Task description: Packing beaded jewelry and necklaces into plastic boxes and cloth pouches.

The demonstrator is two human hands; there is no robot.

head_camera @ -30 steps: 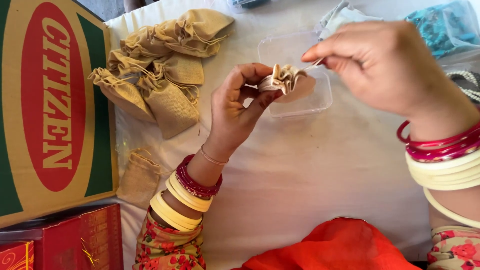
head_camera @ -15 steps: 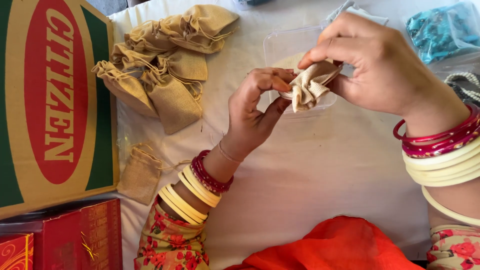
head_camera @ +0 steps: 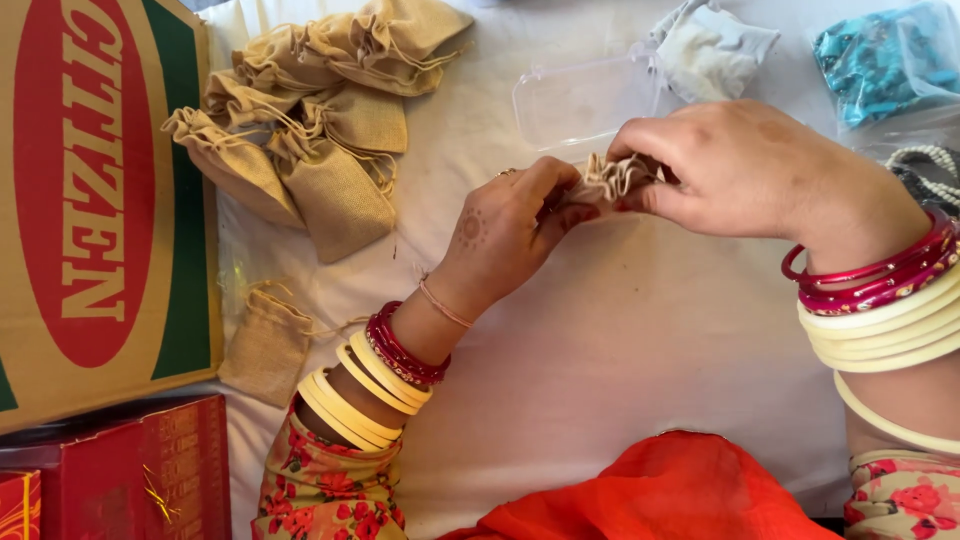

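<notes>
Seen from above, a person's two hands meet at the centre of a white cloth-covered table [head_camera: 620,340]. The left hand [head_camera: 505,230] and the right hand [head_camera: 735,165] both pinch a small beige drawstring pouch [head_camera: 612,178] between them, fingers closed on its gathered, ruffled mouth; the pouch is held up off the cloth. Both wrists wear red and cream bangles. Just beyond the hands, at twelve o'clock, lies an empty clear plastic box [head_camera: 585,100]. At ten o'clock sits a pile of similar beige pouches [head_camera: 320,110], and a single pouch [head_camera: 265,345] lies at eight o'clock. A flat cardboard box [head_camera: 100,200] fills the nine o'clock edge, with a red box [head_camera: 110,475] below it. At two o'clock is a clear bag of turquoise beads [head_camera: 880,55].
</notes>
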